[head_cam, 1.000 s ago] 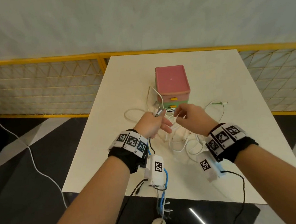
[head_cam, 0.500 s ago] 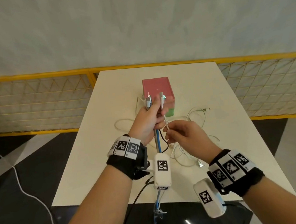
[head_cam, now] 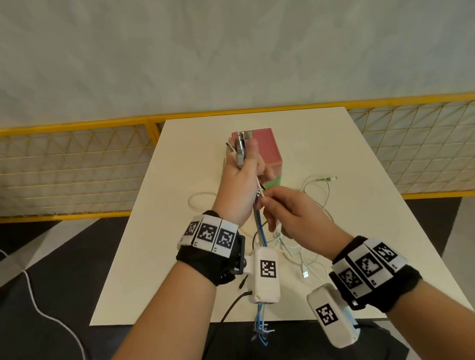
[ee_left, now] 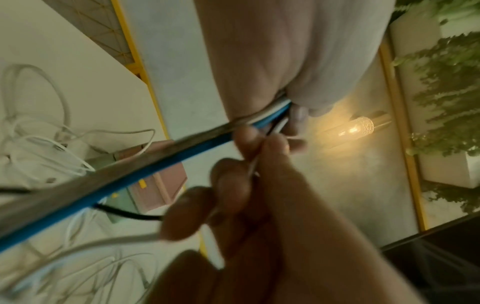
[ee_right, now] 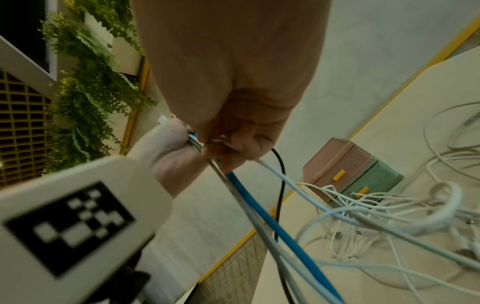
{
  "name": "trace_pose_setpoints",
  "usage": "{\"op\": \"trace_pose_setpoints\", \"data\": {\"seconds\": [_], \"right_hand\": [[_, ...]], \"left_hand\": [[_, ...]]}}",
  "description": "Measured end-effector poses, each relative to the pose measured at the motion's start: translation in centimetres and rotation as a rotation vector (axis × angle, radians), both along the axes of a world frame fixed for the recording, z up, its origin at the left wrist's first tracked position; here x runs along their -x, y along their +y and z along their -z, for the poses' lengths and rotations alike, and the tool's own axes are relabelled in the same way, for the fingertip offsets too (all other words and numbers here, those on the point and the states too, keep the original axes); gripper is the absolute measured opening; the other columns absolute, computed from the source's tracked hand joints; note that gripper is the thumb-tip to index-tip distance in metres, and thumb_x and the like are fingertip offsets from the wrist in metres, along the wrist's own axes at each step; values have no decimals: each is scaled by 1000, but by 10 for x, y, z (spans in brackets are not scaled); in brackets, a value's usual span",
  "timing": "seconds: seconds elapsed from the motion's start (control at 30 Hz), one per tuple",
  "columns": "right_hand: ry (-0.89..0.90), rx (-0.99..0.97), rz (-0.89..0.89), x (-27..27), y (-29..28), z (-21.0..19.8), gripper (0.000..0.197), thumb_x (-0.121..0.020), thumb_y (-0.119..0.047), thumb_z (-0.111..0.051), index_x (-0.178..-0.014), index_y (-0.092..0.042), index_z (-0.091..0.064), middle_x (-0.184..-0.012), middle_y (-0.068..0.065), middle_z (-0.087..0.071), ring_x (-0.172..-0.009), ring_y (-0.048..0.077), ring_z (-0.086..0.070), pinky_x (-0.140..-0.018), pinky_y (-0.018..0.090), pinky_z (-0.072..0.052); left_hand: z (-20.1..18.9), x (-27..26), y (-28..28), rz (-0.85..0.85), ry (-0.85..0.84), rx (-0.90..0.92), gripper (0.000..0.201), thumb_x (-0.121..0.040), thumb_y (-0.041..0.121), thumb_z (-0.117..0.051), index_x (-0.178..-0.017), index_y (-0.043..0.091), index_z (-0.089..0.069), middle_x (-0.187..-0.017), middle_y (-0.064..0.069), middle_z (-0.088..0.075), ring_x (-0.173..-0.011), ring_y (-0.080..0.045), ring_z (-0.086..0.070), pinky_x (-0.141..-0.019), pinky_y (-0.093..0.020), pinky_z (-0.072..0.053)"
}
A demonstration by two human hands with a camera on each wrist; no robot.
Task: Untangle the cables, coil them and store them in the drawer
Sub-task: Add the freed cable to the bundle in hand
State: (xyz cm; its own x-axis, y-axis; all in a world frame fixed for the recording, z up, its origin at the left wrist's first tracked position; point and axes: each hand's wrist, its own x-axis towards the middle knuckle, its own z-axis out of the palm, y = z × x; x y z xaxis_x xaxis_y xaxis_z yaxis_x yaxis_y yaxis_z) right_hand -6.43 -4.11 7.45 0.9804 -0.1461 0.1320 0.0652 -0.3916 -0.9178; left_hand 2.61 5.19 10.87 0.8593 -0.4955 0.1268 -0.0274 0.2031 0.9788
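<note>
Over the table (head_cam: pixel 329 146), my left hand (head_cam: pixel 239 179) grips a raised bundle of cable ends (head_cam: pixel 241 147), plugs pointing up in front of the small drawer box (head_cam: pixel 265 147), while my right hand (head_cam: pixel 292 215) pinches one thin white cable (ee_right: pixel 275 170) just below that fist. A blue cable (ee_right: pixel 272 222) and a black cable (ee_right: pixel 280 185) drop from the same grip. The rest of the cable tangle (head_cam: pixel 302 249) lies slack on the table, on my side of the drawer box and to its right; one long loop (head_cam: pixel 200 201) lies to its left. I judge this to be the untangling step: the ends are gathered, nothing is coiled, and both drawers look closed. The next move seems to call for drawing the pinched white cable down and free while the left hand holds firm. Bare table lies beyond and to either side of the drawer box; the tangle sits close to the near edge, so a hard pull could drag loops off it.
</note>
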Motion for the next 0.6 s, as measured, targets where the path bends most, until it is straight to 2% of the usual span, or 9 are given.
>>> {"op": "trace_pose_setpoints", "data": {"seconds": [0.07,0.13,0.2,0.27,0.33,0.43,0.5,0.53,0.6], "right_hand": [[33,-17,-19,-1,-1,4,30,-101,-22,-39,-80,-10,-58,-55,-5,-49,-52,19,-50,-47,28,-45],[69,-1,-30,1,-6,11,35,-102,-24,-37,-73,-13,-52,-54,-4,-46,-49,19,-50,-48,32,-47],[94,15,-31,1,-13,16,36,-102,-25,-36,-70,-15,-48,-55,-4,-47,-48,16,-52,-54,33,-51],[119,-32,-50,-3,-19,16,36,-102,-25,-36,-69,-15,-47,-55,-11,-46,-51,11,-50,-65,36,-58],[160,-49,-95,-7,-28,20,36,-102,-26,-36,-69,-15,-46,-54,-16,-46,-57,8,-50,-79,41,-58],[253,99,-127,-9,-47,31,38,-102,-31,-36,-67,-21,-47,-58,-15,-49,-66,8,-59,-87,49,-52],[318,80,-77,-8,-56,33,33,-101,-27,-39,-72,-17,-52,-68,-5,-55,-72,13,-62,-86,50,-54],[317,60,-53,-8,-58,30,30,-100,-23,-41,-76,-13,-55,-72,1,-56,-74,15,-62,-81,48,-57],[252,41,-19,-11,-57,16,24,-98,-17,-47,-82,-10,-62,-76,4,-60,-74,17,-62,-69,39,-61]], "left_hand": [[-12,-2,3,-6,90,123,32,-104,36,-38,-77,19,-38,-55,8,-31,-45,-9,-28,-45,-23,-27],[-31,-7,14,-13,103,212,22,-104,32,-40,-85,21,-42,-52,11,-29,-40,-5,-22,-38,-19,-21],[-48,-12,26,-30,90,264,12,-101,26,-50,-91,21,-52,-49,13,-28,-38,-3,-21,-36,-18,-19],[-57,-13,34,-34,63,272,6,-98,22,-56,-99,19,-61,-47,12,-25,-37,-3,-19,-35,-18,-18],[-65,-12,41,-16,71,288,24,-101,28,-50,-91,15,-67,-46,12,-22,-35,-3,-18,-33,-18,-17],[-86,-16,56,-5,163,392,57,-104,44,-34,-58,20,-59,-41,10,-19,-33,-3,-15,-31,-18,-13],[-97,-20,66,-2,154,366,64,-103,50,-30,-50,20,-51,-40,9,-19,-34,-5,-14,-33,-17,-12],[-99,-20,70,1,131,310,64,-102,51,-31,-51,20,-53,-40,8,-22,-34,-5,-15,-34,-17,-12],[-92,-17,70,18,14,93,59,-102,49,-35,-63,19,-67,-40,6,-35,-34,-6,-20,-35,-17,-14]]}}
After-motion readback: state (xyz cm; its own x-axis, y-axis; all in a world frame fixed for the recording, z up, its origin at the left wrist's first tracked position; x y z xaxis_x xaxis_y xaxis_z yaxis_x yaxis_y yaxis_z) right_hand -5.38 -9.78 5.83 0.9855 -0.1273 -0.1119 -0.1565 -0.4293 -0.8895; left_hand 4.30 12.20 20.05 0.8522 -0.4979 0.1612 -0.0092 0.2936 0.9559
